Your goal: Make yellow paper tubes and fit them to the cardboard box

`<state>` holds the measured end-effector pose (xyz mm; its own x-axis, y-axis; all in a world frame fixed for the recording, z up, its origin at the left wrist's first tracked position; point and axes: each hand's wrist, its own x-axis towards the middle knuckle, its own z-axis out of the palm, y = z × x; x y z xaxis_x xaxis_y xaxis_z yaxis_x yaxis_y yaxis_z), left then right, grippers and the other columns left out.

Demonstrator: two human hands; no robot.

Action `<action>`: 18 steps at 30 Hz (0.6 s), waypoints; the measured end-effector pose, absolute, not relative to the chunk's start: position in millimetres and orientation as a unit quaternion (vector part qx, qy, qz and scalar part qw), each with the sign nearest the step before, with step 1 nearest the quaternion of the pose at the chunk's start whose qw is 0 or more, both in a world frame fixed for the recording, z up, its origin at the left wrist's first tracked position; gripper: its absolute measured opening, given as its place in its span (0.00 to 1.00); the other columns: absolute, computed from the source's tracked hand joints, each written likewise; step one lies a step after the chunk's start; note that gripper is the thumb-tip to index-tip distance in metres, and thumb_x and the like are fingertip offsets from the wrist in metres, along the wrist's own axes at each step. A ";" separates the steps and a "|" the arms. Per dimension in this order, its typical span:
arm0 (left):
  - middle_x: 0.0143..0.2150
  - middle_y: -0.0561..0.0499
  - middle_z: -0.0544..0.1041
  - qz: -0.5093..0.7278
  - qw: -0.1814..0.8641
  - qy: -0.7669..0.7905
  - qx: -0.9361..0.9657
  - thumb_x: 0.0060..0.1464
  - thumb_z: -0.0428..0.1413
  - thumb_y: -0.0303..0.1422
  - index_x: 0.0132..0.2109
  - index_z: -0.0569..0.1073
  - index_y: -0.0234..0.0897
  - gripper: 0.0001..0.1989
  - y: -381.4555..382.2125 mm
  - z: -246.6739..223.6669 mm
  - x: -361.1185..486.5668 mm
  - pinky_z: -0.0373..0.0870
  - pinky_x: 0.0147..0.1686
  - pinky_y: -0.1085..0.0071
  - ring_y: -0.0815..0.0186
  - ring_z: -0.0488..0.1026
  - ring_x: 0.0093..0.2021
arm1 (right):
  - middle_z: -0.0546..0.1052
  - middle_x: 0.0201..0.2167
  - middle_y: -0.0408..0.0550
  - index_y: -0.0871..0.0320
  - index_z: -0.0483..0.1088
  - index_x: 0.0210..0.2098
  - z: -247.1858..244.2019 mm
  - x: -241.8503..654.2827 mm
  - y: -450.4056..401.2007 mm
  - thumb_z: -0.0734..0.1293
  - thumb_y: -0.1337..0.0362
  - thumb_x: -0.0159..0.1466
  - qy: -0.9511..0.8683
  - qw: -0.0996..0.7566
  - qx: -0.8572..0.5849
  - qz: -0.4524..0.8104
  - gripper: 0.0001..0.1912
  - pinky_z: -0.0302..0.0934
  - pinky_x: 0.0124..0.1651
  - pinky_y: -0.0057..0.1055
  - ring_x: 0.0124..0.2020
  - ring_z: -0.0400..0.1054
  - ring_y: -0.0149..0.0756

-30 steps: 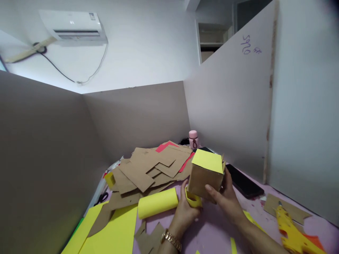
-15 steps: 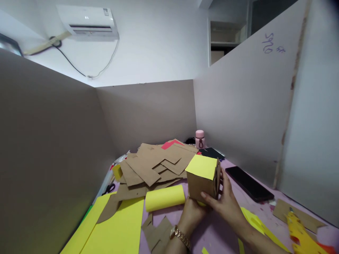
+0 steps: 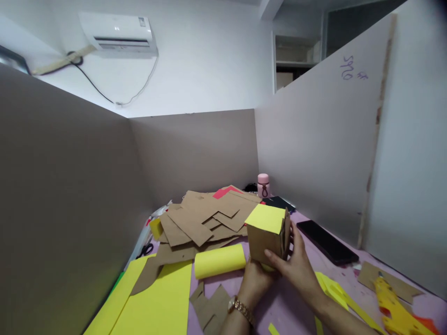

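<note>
Cardboard box [image 3: 264, 244] now mostly hides the yellow ring [image 3: 267, 268].

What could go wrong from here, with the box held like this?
The left hand is partly hidden by the cardboard box; a slack grip might let the box tilt. The right hand holds the box at its layered side, which could bend. The yellow roll lies close to the left hand and could get nudged.

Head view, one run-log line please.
left hand: under cardboard box, partly hidden | right hand: holding box | yellow roll: on table
</note>
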<state>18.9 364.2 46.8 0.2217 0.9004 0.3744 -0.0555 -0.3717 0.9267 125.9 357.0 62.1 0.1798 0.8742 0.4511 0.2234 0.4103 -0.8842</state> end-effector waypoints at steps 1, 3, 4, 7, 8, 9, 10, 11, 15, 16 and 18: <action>0.57 0.44 0.73 0.529 0.444 0.324 0.646 0.45 0.61 0.25 0.55 0.70 0.38 0.27 363.4 46.4 18.4 0.63 0.58 0.60 0.57 0.70 0.54 | 0.49 0.67 0.58 0.55 0.38 0.66 61.6 126.3 357.7 0.71 0.52 0.51 -0.581 0.605 -0.471 0.272 0.52 0.48 0.64 0.52 0.66 0.45 0.51; 0.58 0.44 0.72 0.529 0.435 0.321 0.654 0.46 0.59 0.24 0.56 0.68 0.39 0.28 361.8 46.2 17.6 0.64 0.57 0.60 0.57 0.69 0.55 | 0.48 0.67 0.58 0.55 0.38 0.66 60.5 126.9 359.1 0.71 0.52 0.51 -0.586 0.601 -0.467 0.278 0.53 0.49 0.63 0.52 0.66 0.46 0.52; 0.58 0.44 0.71 0.529 0.431 0.320 0.657 0.46 0.59 0.24 0.57 0.68 0.40 0.28 361.4 46.3 17.5 0.64 0.57 0.60 0.57 0.69 0.55 | 0.48 0.67 0.58 0.55 0.38 0.66 59.8 127.0 359.7 0.71 0.52 0.50 -0.587 0.601 -0.466 0.278 0.53 0.49 0.64 0.52 0.66 0.45 0.52; 0.58 0.44 0.72 0.528 0.426 0.318 0.662 0.47 0.58 0.25 0.57 0.67 0.39 0.28 361.9 45.4 18.1 0.65 0.57 0.61 0.58 0.70 0.54 | 0.47 0.67 0.59 0.55 0.37 0.66 57.3 126.5 360.9 0.71 0.52 0.51 -0.586 0.601 -0.470 0.272 0.53 0.46 0.65 0.52 0.67 0.44 0.51; 0.57 0.44 0.72 0.527 0.425 0.318 0.663 0.47 0.58 0.25 0.57 0.68 0.39 0.27 362.7 44.7 18.5 0.65 0.57 0.62 0.59 0.71 0.54 | 0.47 0.67 0.59 0.55 0.36 0.66 56.4 126.3 361.3 0.71 0.52 0.51 -0.589 0.601 -0.470 0.267 0.54 0.45 0.65 0.52 0.67 0.43 0.51; 0.57 0.44 0.72 0.527 0.423 0.319 0.665 0.47 0.58 0.25 0.56 0.68 0.38 0.27 363.5 44.0 18.8 0.64 0.58 0.63 0.59 0.71 0.54 | 0.47 0.67 0.59 0.56 0.36 0.66 55.6 126.1 361.7 0.71 0.52 0.51 -0.595 0.599 -0.469 0.261 0.54 0.44 0.65 0.52 0.67 0.43 0.51; 0.57 0.43 0.72 0.525 0.422 0.321 0.666 0.47 0.59 0.25 0.56 0.69 0.38 0.27 364.3 43.4 19.0 0.64 0.58 0.63 0.59 0.70 0.54 | 0.47 0.67 0.60 0.57 0.36 0.66 54.9 126.0 362.2 0.70 0.52 0.51 -0.600 0.597 -0.468 0.252 0.54 0.44 0.65 0.52 0.67 0.42 0.51; 0.57 0.43 0.72 0.523 0.421 0.324 0.667 0.48 0.59 0.26 0.56 0.69 0.38 0.26 364.9 42.9 19.0 0.64 0.58 0.64 0.59 0.70 0.55 | 0.47 0.67 0.60 0.57 0.36 0.66 54.2 126.0 362.7 0.70 0.52 0.52 -0.604 0.596 -0.470 0.244 0.53 0.44 0.65 0.52 0.67 0.42 0.51; 0.56 0.42 0.73 0.512 0.417 0.347 0.666 0.49 0.57 0.26 0.56 0.69 0.36 0.25 362.6 42.6 16.1 0.62 0.59 0.63 0.58 0.68 0.57 | 0.49 0.66 0.60 0.56 0.35 0.66 53.3 127.0 363.5 0.70 0.54 0.52 -0.606 0.593 -0.475 0.235 0.53 0.46 0.64 0.52 0.66 0.45 0.51; 0.56 0.41 0.73 0.512 0.414 0.359 0.662 0.49 0.56 0.25 0.55 0.69 0.35 0.24 360.4 42.3 15.0 0.62 0.59 0.63 0.57 0.68 0.57 | 0.50 0.65 0.60 0.56 0.35 0.66 53.8 127.3 363.2 0.70 0.54 0.52 -0.606 0.592 -0.476 0.236 0.53 0.46 0.64 0.52 0.66 0.45 0.51; 0.57 0.39 0.71 0.514 0.404 0.390 0.649 0.49 0.54 0.24 0.56 0.67 0.34 0.25 353.7 40.3 12.8 0.60 0.59 0.61 0.56 0.66 0.58 | 0.51 0.64 0.62 0.58 0.36 0.66 55.8 127.8 362.1 0.70 0.55 0.52 -0.602 0.589 -0.484 0.236 0.52 0.46 0.64 0.52 0.66 0.45 0.53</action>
<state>12.8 353.7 40.3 0.1683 0.9212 0.3509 0.0909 -0.3690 0.9250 127.8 362.1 55.8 0.1627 0.8613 0.4813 0.3047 0.4200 -0.8548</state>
